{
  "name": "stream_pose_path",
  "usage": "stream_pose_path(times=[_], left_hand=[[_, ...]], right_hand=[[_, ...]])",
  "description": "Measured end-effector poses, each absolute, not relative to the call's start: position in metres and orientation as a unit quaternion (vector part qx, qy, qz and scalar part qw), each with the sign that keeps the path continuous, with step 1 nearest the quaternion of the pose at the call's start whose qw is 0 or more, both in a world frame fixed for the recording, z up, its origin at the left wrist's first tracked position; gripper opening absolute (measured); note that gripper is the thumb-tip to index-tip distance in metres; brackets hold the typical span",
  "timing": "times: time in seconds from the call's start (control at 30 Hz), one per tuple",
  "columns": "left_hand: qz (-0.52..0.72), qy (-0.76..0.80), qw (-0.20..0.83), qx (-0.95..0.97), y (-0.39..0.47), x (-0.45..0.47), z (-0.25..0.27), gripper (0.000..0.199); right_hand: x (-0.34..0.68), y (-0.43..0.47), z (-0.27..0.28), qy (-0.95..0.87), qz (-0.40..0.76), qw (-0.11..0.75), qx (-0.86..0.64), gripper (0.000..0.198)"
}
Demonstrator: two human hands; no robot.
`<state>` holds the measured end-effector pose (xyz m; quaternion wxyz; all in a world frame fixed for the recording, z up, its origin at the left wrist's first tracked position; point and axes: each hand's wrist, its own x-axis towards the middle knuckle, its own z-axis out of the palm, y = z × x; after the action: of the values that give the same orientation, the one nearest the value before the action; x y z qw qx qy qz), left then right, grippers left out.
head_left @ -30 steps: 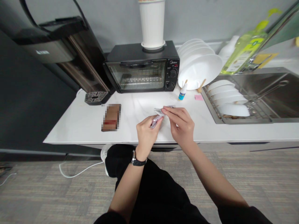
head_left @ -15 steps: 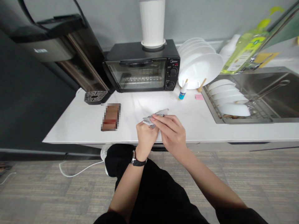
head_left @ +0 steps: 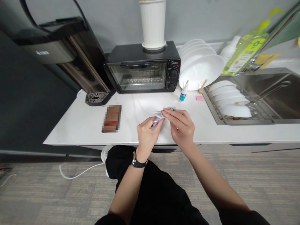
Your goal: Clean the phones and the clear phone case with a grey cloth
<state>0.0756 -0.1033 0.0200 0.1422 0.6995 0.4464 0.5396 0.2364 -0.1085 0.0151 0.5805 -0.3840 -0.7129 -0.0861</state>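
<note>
Over the front part of the counter, both hands meet around a small light-grey cloth. My left hand, a black-strapped watch on its wrist, is closed on a small shiny, purplish thing, whose kind I cannot make out. The fingers of my right hand pinch the cloth, partly covering it. Behind them stands a small white bottle with a blue label, and near it lies a pink block. To the left, a flat brown, pixelated thing lies on the counter.
A black toaster oven carries a white pot. A drinks machine stands left. White plates lean beside the oven, and a sink with racked bowls lies right, near a green pump bottle.
My right hand has moved slightly right, drawing the cloth along. More of the shiny purplish thing now shows at my left fingers. The left hand stays almost in place.
</note>
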Motion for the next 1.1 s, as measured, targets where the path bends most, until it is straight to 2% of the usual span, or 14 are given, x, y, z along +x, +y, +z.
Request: stream_pose_path(times=[0.13, 0.27, 0.33, 0.5, 0.63, 0.9, 0.97, 1.1], left_hand=[[0.547, 0.441, 0.146, 0.696, -0.103, 0.076, 0.019, 0.017], [0.559, 0.431, 0.144, 0.694, -0.101, 0.076, 0.018, 0.016], [0.551, 0.442, 0.146, 0.693, -0.1, 0.075, 0.018, 0.02], [0.54, 0.46, 0.147, 0.689, -0.098, 0.073, 0.015, 0.044], [0.544, 0.448, 0.156, 0.692, -0.096, 0.071, 0.012, 0.044], [0.548, 0.455, 0.15, 0.686, -0.098, 0.072, 0.017, 0.044], [0.546, 0.454, 0.155, 0.687, -0.1, 0.073, 0.02, 0.04], [0.543, 0.449, 0.169, 0.689, -0.101, 0.074, 0.022, 0.015]], right_hand=[[0.238, -0.106, 0.016, -0.699, -0.101, 0.593, -0.386, 0.059], [0.233, -0.108, 0.02, -0.695, -0.113, 0.589, -0.398, 0.06], [0.228, -0.111, 0.023, -0.697, -0.12, 0.583, -0.401, 0.058], [0.214, -0.122, 0.023, -0.727, -0.115, 0.569, -0.367, 0.058], [0.211, -0.124, 0.019, -0.749, -0.107, 0.552, -0.351, 0.059], [0.224, -0.115, 0.022, -0.745, -0.095, 0.57, -0.332, 0.063], [0.23, -0.111, 0.022, -0.731, -0.098, 0.581, -0.345, 0.062], [0.24, -0.103, 0.02, -0.702, -0.109, 0.589, -0.386, 0.058]])
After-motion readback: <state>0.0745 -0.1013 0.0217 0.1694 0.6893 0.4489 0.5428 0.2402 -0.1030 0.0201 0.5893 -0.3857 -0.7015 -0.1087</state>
